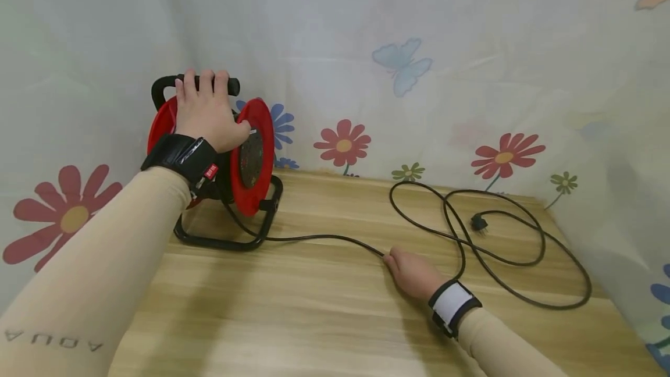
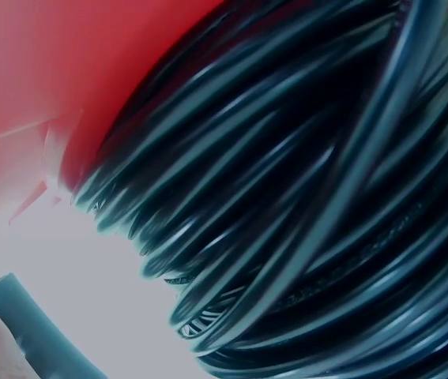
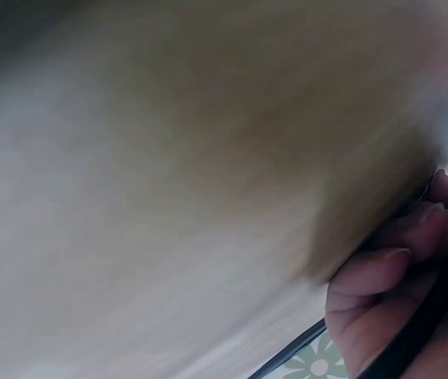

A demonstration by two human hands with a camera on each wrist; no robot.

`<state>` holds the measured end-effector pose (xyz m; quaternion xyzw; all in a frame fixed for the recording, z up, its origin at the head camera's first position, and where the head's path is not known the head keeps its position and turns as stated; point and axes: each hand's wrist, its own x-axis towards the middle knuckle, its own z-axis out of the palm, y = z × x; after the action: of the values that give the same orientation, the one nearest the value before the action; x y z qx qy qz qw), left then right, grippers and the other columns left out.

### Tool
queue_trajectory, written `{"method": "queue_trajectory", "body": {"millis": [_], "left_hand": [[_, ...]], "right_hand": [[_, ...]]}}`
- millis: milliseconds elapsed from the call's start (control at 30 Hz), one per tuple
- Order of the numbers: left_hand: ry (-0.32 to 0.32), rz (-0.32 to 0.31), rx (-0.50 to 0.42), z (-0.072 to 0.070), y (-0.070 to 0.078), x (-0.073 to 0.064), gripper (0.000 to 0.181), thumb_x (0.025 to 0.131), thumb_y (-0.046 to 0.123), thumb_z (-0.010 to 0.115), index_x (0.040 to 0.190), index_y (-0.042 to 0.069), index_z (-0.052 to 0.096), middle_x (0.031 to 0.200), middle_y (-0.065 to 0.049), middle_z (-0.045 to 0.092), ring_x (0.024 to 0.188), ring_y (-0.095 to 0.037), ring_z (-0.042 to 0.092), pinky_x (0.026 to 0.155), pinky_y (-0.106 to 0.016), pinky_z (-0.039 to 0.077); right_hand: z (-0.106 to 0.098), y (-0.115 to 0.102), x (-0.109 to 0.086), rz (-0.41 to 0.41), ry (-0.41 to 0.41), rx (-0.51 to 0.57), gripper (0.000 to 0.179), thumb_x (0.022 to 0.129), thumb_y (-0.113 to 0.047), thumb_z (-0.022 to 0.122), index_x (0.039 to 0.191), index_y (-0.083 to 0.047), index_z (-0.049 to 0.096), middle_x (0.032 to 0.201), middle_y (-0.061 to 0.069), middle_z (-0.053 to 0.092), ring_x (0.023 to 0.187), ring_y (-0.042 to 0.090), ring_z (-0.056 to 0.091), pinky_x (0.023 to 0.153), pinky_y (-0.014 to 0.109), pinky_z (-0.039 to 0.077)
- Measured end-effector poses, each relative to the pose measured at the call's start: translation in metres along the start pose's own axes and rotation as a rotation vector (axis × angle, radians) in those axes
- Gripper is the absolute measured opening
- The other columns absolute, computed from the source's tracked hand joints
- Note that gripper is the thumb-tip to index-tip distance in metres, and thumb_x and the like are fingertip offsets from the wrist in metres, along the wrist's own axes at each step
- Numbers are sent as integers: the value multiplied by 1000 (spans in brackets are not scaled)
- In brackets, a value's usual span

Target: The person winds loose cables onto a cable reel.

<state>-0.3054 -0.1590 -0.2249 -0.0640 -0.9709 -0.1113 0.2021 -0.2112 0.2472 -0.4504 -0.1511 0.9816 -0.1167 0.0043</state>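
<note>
The cable reel [image 1: 253, 156], red with a black tubular frame, stands at the left on the wooden surface. My left hand [image 1: 209, 112] lies across its top, fingers over the black handle [image 1: 234, 86] and thumb at the red side disc. Close up in the left wrist view, wound black cable [image 2: 287, 197] fills the drum, the handle at lower left. My right hand [image 1: 416, 275] grips the black cable [image 1: 324, 237] low over the wooden surface, right of the reel. In the right wrist view its curled fingers [image 3: 366, 272] are around the cable.
Loose cable loops [image 1: 539, 249] lie at the right, with the black plug [image 1: 478, 223] among them. A pale curtain [image 1: 335, 34] printed with flowers and a butterfly hangs behind the wooden surface [image 1: 251, 313] and along its right side.
</note>
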Motion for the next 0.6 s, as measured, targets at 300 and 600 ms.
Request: {"method": "queue_trajectory", "body": {"millis": [300,600], "left_hand": [[-26,21,18,0,3,0,84,81,32,56,146,0,15,146,-30,19,137,-44,-3,112,-66,1],[-28,12,38,-9,-3,-1,84,82,34,56,146,-1,15,146,-31,20,136,-45,-1,111,-67,3]], "right_hand": [[-8,5,-2,67,-86,70,30,100,-24,47,73,-12,52,62,0,46,57,15,44,56,34,39],[-27,14,2,2,-77,68,22,100,-17,44,82,-10,54,65,0,47,60,13,46,57,34,42]]}}
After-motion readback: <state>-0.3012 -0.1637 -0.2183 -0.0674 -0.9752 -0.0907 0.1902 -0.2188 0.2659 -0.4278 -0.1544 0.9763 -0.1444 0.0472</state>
